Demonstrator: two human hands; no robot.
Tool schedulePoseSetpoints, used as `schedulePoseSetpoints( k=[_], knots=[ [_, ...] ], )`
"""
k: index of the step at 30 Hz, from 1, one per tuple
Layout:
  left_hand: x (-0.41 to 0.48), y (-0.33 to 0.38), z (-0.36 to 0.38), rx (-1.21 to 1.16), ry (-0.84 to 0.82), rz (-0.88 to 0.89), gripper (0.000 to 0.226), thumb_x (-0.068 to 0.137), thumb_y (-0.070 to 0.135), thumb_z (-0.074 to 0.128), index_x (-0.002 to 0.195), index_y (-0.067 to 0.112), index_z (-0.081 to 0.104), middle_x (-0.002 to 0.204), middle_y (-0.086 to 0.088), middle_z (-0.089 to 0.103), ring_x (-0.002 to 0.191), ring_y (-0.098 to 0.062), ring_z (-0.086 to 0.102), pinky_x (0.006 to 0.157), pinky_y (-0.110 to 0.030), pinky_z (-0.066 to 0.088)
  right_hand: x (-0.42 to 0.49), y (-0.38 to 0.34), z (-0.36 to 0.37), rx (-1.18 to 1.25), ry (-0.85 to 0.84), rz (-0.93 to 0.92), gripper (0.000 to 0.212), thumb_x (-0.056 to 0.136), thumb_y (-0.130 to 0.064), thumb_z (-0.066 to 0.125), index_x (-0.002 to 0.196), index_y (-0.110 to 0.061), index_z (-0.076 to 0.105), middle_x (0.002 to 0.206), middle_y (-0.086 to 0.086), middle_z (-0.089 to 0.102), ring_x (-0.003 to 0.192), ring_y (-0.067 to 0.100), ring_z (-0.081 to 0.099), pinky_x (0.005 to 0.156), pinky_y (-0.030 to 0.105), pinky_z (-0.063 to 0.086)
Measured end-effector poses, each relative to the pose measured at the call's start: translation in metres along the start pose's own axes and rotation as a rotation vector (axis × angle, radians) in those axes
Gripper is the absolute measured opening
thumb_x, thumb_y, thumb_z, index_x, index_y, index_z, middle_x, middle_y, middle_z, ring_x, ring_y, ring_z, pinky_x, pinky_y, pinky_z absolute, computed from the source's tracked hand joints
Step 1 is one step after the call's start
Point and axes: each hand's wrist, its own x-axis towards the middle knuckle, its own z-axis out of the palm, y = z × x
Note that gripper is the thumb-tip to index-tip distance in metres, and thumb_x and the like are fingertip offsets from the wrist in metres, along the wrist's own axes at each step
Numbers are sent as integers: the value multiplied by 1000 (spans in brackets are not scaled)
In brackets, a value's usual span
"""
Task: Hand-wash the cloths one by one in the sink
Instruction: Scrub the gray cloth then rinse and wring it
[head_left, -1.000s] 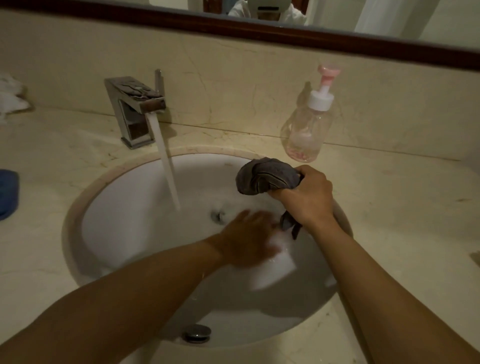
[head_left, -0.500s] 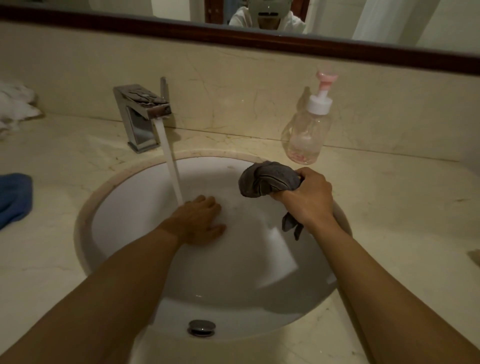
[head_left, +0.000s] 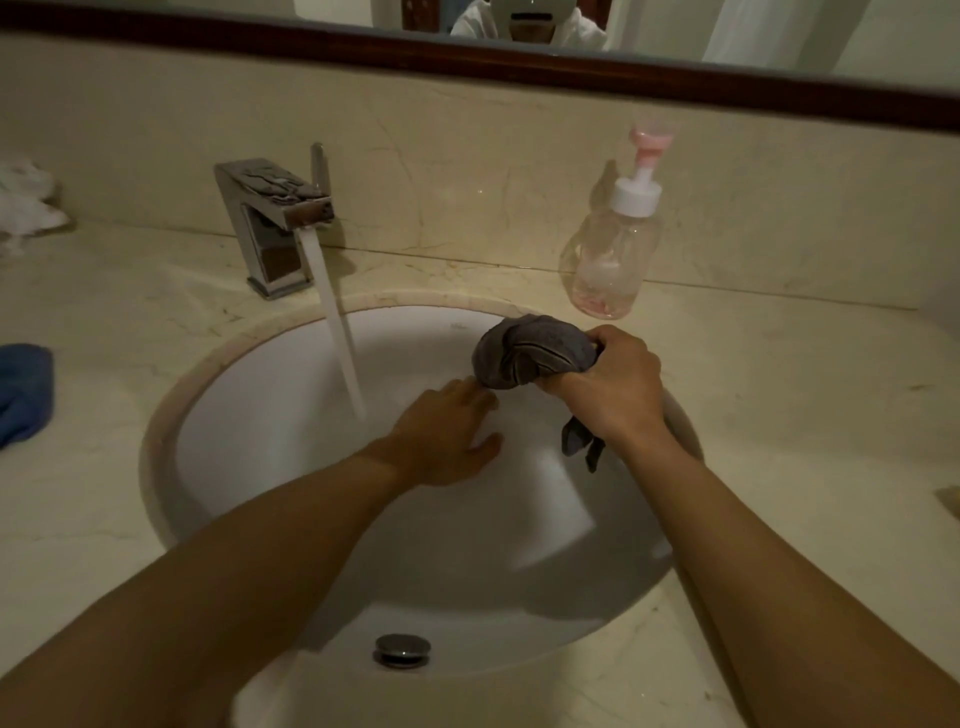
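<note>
A bunched grey cloth is gripped in my right hand above the right side of the white sink; a tail of it hangs below my wrist. My left hand lies palm down in the basin with fingers spread, its fingertips just short of the cloth and holding nothing. Water runs from the chrome tap into the basin just left of my left hand. A blue cloth lies on the counter at the far left, and a white cloth sits at the back left.
A clear soap pump bottle with a pink nozzle stands behind the sink on the right. The overflow drain is on the sink's near wall. Marble counter surrounds the sink, with a mirror above the backsplash.
My left hand swept across the basin to the water stream, then back right toward the cloth. My right hand has kept its hold on the grey cloth in the same place.
</note>
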Motion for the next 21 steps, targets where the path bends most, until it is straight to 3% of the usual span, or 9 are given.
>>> schedulePoseSetpoints(
  k=[3, 7, 9, 11, 13, 15, 17, 21],
  knots=[
    [0, 41, 14, -71, -50, 207, 65, 98, 58, 42, 146, 15, 43, 148, -12, 45, 130, -29, 46, 107, -40, 37, 1, -1, 1, -15, -1, 0, 38, 72, -32, 85, 104, -17, 72, 93, 3, 73, 89, 26, 67, 75, 35, 54],
    [-1, 86, 38, -44, 78, 390, 49, 96, 48, 49, 109, 3, 60, 118, -24, 58, 100, -38, 54, 88, -42, 43, 1, 0, 2, -35, 13, -6, 40, 70, -33, 86, 105, -17, 73, 94, 4, 73, 90, 28, 67, 75, 37, 54],
    [2, 78, 40, 8, 60, 384, 50, 98, 46, 42, 113, 4, 62, 118, -22, 60, 99, -37, 54, 87, -43, 46, 1, -1, 2, -45, 6, -7, 40, 70, -33, 87, 104, -17, 72, 95, 5, 74, 89, 28, 67, 78, 41, 57],
    [3, 49, 34, 125, -44, 248, 68, 96, 53, 19, 128, 9, 58, 130, -17, 57, 113, -36, 53, 101, -48, 41, 1, -2, 1, -50, -2, 5, 39, 70, -31, 87, 104, -17, 72, 93, 5, 73, 87, 27, 68, 79, 42, 58],
    [-4, 8, 21, 245, -88, 75, 82, 91, 60, 4, 139, 15, 52, 142, -12, 50, 131, -35, 45, 114, -52, 25, 1, -3, 0, -44, 5, 24, 37, 70, -30, 86, 102, -18, 71, 90, 4, 74, 86, 26, 69, 80, 43, 59],
    [-19, -35, 12, 342, -79, -58, 79, 92, 63, 5, 143, 21, 48, 148, -6, 45, 138, -31, 40, 116, -59, 20, 1, -3, 0, -38, 8, 39, 36, 69, -29, 86, 101, -18, 72, 89, 4, 74, 86, 27, 70, 81, 43, 59],
    [-30, -61, 3, 405, -103, -187, 74, 93, 57, 10, 137, 17, 53, 141, -11, 51, 129, -34, 47, 107, -56, 36, 1, -4, 0, -32, 3, 50, 36, 69, -29, 86, 101, -18, 72, 88, 3, 74, 84, 26, 70, 80, 43, 60],
    [-23, -47, -6, 444, -250, -487, 45, 100, 17, 27, 132, 6, 57, 135, -19, 55, 127, -39, 51, 107, -54, 37, 0, -3, -2, -29, -12, 35, 37, 71, -29, 86, 103, -18, 71, 90, 3, 73, 86, 26, 69, 79, 40, 59]
  ],
)
